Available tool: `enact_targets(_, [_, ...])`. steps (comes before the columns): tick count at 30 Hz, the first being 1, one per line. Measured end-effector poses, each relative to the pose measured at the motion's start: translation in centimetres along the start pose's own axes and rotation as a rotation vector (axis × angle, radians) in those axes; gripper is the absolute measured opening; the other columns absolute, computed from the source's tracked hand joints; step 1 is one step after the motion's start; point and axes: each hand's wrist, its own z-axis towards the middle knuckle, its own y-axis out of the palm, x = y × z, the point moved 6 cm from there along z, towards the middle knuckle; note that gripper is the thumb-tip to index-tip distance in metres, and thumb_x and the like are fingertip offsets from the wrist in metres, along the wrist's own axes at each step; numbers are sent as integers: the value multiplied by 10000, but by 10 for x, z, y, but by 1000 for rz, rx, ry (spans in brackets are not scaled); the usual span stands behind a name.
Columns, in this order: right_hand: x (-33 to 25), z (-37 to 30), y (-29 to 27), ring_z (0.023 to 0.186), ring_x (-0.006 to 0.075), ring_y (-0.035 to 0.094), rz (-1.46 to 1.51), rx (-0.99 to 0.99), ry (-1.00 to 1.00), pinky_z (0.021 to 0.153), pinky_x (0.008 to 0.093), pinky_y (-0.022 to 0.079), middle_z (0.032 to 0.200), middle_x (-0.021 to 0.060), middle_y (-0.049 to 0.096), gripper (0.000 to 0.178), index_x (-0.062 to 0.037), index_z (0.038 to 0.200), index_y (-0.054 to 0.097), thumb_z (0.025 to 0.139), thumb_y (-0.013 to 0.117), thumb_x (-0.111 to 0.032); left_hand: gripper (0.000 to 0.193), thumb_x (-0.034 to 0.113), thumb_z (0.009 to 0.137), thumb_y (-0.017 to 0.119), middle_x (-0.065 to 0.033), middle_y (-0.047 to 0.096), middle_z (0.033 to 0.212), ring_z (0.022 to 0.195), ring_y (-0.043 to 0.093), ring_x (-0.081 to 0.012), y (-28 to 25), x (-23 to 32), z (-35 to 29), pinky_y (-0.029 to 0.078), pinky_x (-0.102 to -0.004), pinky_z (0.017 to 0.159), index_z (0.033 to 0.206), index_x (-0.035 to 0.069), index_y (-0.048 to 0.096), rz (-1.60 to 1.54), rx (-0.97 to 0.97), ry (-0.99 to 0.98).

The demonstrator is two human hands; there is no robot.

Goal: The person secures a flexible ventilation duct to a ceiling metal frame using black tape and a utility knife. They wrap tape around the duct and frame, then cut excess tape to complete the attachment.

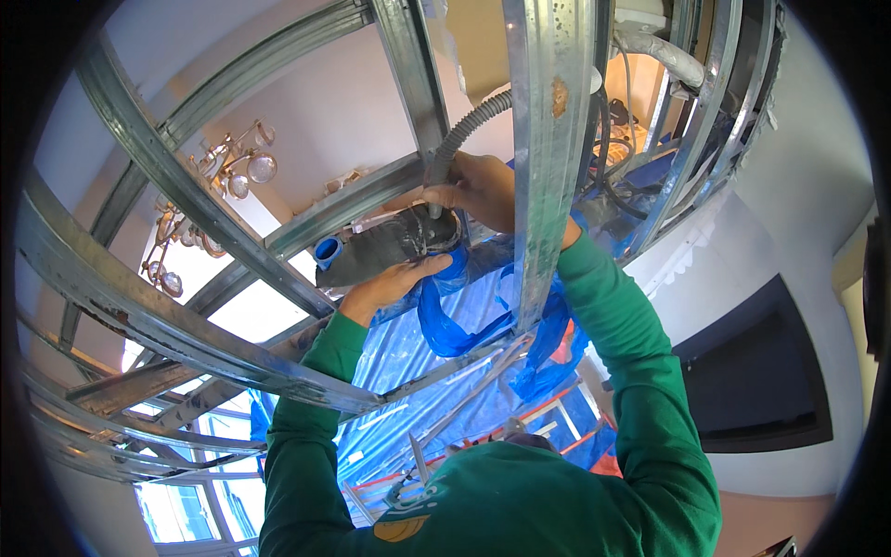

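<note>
A dark-wrapped, box-like piece lies between metal studs, with a round blue-rimmed opening at its left end. My left hand grips its near side from below, the thumb against a blue plastic band. Loose blue plastic strips hang beneath. On the far side, my right hand wraps around the lower end of a grey corrugated hose, where it meets the top of the dark piece. An upright metal stud hides part of my right wrist.
Curved metal framing surrounds my arms on the left. Light fixtures with glass globes hang beyond it. Blue sheeting lies far below. Cables and a wrapped pipe run at the right; a black wall panel stands lower right.
</note>
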Motion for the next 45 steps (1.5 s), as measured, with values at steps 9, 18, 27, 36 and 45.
enact_targets(9, [-7,3,-8,848,240,777,-166,7,-60,772,398,600,938,155,794,309,5,1211,722,1081,751,-274,599,453,1055,791,-41,686,1427,1302,584,-175,5,23,-2,458,-348,1174,1488,54,683,36,43,53])
enact_targets(18, [0,5,-4,1006,194,752,3,-140,15,942,393,617,1083,140,767,363,44,1280,670,1130,701,-285,629,485,1079,748,-54,672,1469,1343,564,-178,8,7,1,431,-341,1209,1528,51,668,9,-12,-29])
enact_targets(27, [0,8,-5,824,256,757,-22,-92,-67,756,408,588,929,185,764,407,31,1200,720,1103,723,-365,672,520,1075,742,-68,671,1485,1355,564,-183,6,-6,5,424,-348,1219,1546,50,652,-34,-15,-127])
enact_targets(36, [-5,6,-2,822,327,792,-185,-44,-76,732,454,599,880,192,783,449,-23,1241,731,1075,748,-439,614,415,1059,792,-69,683,1479,1335,593,-196,1,20,-1,454,-360,1200,1533,49,656,76,29,179])
enact_targets(45, [-34,1,-13,853,403,796,-104,15,-174,765,496,592,903,218,785,531,-23,1241,726,1080,703,-528,584,387,1076,765,-42,680,1453,1307,604,-172,-8,-4,1,464,-359,1180,1527,35,648,1,35,-59])
